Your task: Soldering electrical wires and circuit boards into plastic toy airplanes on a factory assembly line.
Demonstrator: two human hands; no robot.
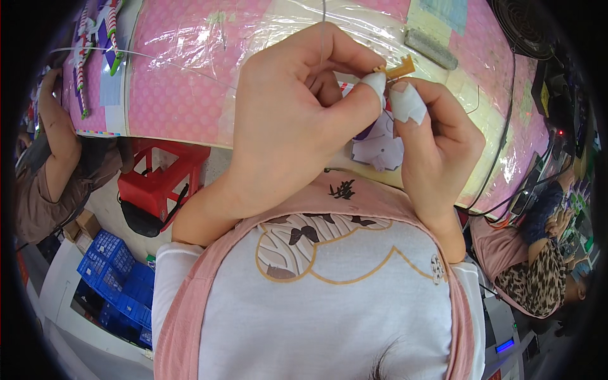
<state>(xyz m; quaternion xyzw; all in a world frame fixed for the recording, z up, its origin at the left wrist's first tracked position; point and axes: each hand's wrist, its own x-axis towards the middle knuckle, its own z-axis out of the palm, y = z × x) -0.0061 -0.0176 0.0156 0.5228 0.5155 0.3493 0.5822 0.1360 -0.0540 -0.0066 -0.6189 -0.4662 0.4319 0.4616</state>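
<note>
Over the pink-covered table, my left hand (291, 114) pinches one end of a small yellow-brown notched piece (400, 67), perhaps a bit of circuit board. My right hand (440, 136) grips the same piece from the other side, thumb pressed near its lower edge. White tape wraps both thumbs. A thin wire runs up from beside my left fingers; its lower end is hidden by them. Just below the fingertips, a white plastic housing (379, 149) with a purple part lies on the table, partly covered by my hands.
A grey stone-like bar (430, 49) lies beyond my right hand. A black fan grille (520, 25) and dark cables (506, 136) sit at the right. Left are striped toy parts (82, 57), a red stool (155, 180), blue crates (117, 266) and a co-worker's arm (58, 133).
</note>
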